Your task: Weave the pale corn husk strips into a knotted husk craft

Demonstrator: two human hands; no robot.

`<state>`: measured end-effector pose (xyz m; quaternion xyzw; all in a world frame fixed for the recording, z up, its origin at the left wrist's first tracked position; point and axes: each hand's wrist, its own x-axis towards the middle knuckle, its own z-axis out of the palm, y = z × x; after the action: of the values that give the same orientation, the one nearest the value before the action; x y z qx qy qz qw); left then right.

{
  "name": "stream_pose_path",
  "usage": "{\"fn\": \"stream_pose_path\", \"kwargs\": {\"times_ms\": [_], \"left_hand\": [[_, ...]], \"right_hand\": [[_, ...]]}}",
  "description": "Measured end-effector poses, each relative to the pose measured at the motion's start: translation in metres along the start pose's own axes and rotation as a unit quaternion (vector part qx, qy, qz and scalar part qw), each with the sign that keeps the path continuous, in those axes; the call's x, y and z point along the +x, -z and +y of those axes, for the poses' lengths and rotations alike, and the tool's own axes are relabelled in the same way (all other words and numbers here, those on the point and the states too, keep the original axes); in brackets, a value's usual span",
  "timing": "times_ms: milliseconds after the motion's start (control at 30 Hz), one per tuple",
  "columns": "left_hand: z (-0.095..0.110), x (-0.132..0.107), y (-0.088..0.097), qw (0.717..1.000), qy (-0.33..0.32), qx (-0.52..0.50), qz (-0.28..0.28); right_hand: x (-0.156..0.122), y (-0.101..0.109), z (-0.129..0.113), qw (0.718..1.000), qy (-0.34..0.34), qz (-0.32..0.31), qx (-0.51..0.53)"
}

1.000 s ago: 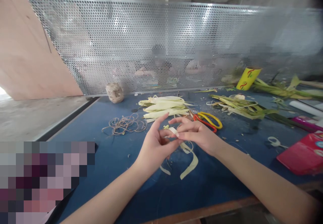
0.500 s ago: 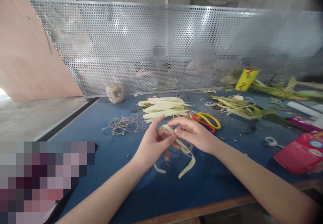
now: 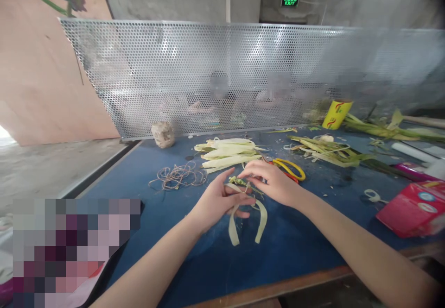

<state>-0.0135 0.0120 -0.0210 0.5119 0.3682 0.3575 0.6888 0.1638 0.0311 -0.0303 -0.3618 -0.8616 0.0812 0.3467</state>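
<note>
Trailing beneath the hands (image 3: 216,202) (image 3: 276,184): pale husk strips (image 3: 263,217)

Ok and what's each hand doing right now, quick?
Left hand: closed, holding pale strips between thumb and fingers.
Right hand: fingers bent close beside it; whether they grip anything cannot be told.
</note>
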Motion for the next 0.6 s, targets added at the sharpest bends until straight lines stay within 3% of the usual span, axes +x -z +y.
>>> {"fn": "stream_pose_path", "kwargs": {"times_ms": [100, 200, 300, 400, 600], "left_hand": [[0.001, 0.001, 0.002, 0.999, -0.017, -0.039, 0.016], [0.003, 0.002, 0.006, 0.995, -0.040, -0.085, 0.045], [0.005, 0.001, 0.009, 0.990, -0.059, -0.113, 0.053], [0.008, 0.000, 0.009, 0.990, -0.078, -0.101, 0.055], [0.009, 0.004, 0.011, 0.986, -0.133, 0.006, 0.096]], "right_hand": [[-0.002, -0.002, 0.003, 0.980, -0.007, 0.122, -0.157], [-0.009, -0.003, -0.007, 0.950, 0.075, 0.211, -0.219], [-0.014, -0.009, -0.024, 0.934, 0.199, 0.135, -0.265], [-0.015, -0.019, -0.034, 0.924, 0.257, 0.090, -0.270], [-0.015, -0.026, -0.028, 0.986, 0.131, 0.084, -0.059]]}}
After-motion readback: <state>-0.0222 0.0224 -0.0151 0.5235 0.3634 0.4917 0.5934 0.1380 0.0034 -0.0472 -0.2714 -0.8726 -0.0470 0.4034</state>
